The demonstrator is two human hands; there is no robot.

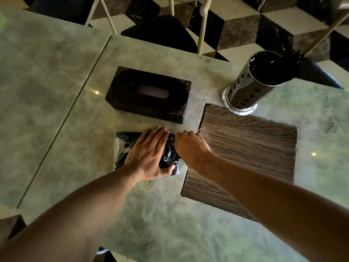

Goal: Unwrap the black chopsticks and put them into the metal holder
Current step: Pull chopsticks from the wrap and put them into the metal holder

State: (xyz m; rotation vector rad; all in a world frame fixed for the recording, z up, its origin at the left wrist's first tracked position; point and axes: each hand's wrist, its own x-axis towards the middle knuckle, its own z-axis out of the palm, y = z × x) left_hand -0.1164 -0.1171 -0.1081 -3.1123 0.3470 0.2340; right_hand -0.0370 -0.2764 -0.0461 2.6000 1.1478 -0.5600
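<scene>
The left hand [149, 154] lies flat over the plastic-wrapped bundle of black chopsticks [122, 146], hiding its middle; single sticks cannot be told apart through the crinkled wrap. The fingers [184, 134] of the right hand [190, 146] curl away from the camera, so their grip on the wrap is unseen. The metal holder [251, 87] is dark inside; its contents are unclear. Both forearms leave the frame at the bottom edge. A faint mark on the table [56, 91] at far right is illegible.

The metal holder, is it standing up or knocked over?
Upright: the holder stands on its base on the table, open mouth facing up.
</scene>
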